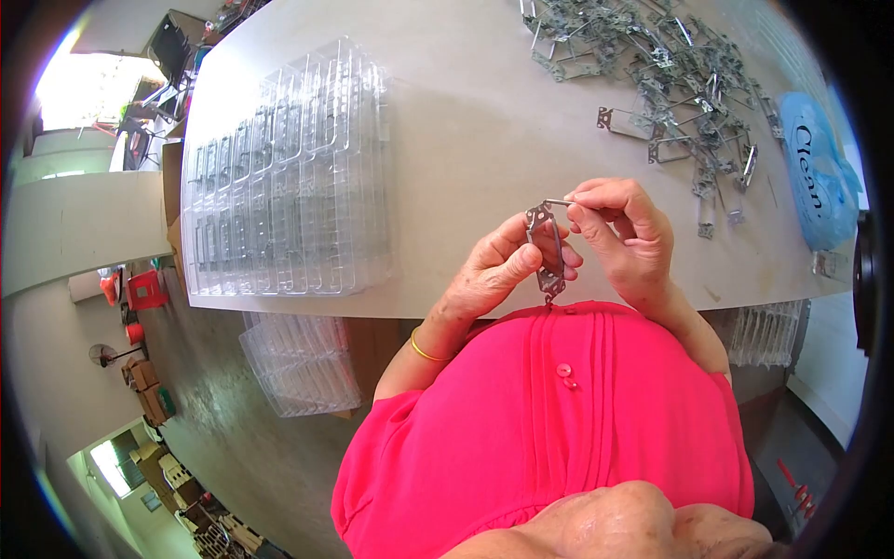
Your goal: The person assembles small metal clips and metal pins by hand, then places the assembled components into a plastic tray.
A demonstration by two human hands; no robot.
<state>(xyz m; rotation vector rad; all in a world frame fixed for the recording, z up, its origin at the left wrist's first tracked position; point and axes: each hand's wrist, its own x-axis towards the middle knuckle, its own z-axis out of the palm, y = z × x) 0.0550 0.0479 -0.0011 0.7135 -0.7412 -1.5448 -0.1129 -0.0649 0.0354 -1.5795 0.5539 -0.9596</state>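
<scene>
Pink blouse (568,410) by table edge (372,312), left hand (496,265) on bracket (538,220), right hand (633,233) on rod (558,202), both in pinches, wide tabletop (456,140) beyond

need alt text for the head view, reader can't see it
The left hand holds a small metal frame, and the right hand pinches a thin metal rod at the frame's upper end. On the table, stacked clear trays sit on the left, a heap of metal parts and a blue bag on the right.

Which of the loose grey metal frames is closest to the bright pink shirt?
The grey metal frame in the left hand; the others lie on the pale table.
</scene>
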